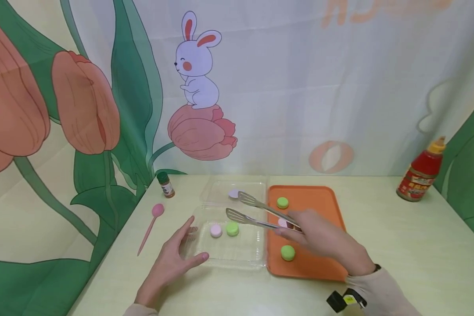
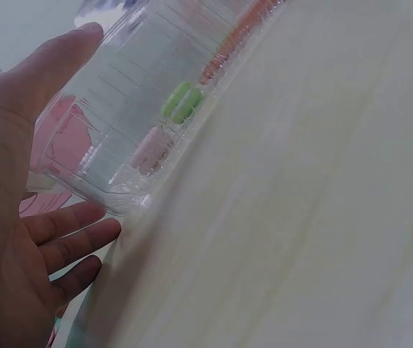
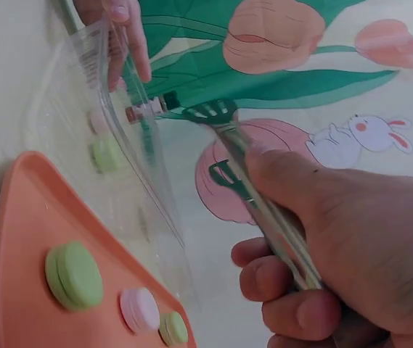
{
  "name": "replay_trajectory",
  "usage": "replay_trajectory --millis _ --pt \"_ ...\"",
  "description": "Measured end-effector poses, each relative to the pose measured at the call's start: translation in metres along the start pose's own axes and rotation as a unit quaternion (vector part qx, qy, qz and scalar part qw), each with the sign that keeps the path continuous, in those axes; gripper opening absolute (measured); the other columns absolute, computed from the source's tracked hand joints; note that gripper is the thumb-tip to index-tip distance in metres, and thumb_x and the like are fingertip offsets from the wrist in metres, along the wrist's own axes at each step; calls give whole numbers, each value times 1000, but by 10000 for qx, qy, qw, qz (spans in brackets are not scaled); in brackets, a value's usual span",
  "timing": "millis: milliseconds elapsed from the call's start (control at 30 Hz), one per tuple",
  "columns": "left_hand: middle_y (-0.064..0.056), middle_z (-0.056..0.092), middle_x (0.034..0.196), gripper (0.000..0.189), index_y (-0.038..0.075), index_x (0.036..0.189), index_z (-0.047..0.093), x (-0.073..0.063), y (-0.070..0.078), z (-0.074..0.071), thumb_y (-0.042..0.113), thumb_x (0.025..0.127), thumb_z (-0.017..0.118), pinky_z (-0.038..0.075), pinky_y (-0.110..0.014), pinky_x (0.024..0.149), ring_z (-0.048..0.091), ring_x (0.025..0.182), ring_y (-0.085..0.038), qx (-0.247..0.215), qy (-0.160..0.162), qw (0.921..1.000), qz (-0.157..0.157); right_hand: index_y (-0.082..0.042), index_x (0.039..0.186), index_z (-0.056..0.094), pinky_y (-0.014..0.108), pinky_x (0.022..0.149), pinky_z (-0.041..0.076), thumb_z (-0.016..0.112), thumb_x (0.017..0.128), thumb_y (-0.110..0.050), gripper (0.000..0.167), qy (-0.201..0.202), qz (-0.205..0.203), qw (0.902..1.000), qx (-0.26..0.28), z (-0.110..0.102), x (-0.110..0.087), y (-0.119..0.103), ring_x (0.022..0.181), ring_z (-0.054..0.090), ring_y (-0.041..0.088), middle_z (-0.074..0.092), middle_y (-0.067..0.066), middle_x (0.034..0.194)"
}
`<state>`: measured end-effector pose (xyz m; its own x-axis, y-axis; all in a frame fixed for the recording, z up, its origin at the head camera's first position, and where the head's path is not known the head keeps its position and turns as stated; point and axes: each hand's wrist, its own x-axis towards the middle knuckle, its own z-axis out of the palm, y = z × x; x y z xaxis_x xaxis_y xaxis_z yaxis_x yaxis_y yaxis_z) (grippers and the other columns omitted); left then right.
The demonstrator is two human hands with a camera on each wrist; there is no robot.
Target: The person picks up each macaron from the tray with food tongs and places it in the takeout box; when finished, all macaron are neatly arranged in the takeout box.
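My right hand [image 1: 320, 237] grips a pair of metal tongs [image 3: 264, 214] whose slotted tips stand apart, over the right side of a clear plastic box [image 1: 237, 256] in the head view. Nothing shows between the tips. Inside the box sit a pink macaron [image 1: 216, 230] and a green macaron [image 1: 232, 228], side by side. My left hand [image 1: 173, 259] is at the box's left end, thumb and fingers spread around its corner. On the orange tray [image 1: 308, 272], a pink macaron [image 3: 140, 310] lies between two green ones, partly hidden by the tongs in the head view.
The box's raised lid [image 1: 217, 188] lies open behind it, with a small pale lilac oval [image 1: 235, 193] over it. A pink spoon [image 1: 152, 224] and a small green-capped bottle [image 1: 166, 185] are at left. A red sauce bottle [image 1: 420, 173] stands at far right, before a printed cloth backdrop.
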<state>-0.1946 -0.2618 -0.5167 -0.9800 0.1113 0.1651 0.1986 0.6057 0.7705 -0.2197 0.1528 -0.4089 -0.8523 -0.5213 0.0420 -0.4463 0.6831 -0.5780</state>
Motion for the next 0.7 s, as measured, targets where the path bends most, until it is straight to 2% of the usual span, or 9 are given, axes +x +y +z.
replay_trajectory --millis 167,333,700 --pt "-8 64 158 113 27 177 33 0 0 0 45 86 97 38 -64 128 60 147 -32 14 0 10000 -77 -14 100 62 25 52 36 70 109 -50 39 304 59 9993 225 -15 -15 11 57 45 8 49 -7 66" --pt "-7 64 158 114 28 177 32 -1 1 1 47 85 96 38 -64 127 60 146 -32 6 5 10000 -76 -15 97 60 25 52 32 69 110 -51 39 659 102 9978 -25 -29 -28 26 56 41 8 42 -8 65" --pt "-7 64 158 113 30 177 32 -1 -1 0 47 86 96 37 -64 128 60 147 -31 29 -17 9999 -94 -17 100 61 25 52 34 71 109 -50 36 813 499 9950 -292 -39 -49 60 57 42 10 44 -7 67"
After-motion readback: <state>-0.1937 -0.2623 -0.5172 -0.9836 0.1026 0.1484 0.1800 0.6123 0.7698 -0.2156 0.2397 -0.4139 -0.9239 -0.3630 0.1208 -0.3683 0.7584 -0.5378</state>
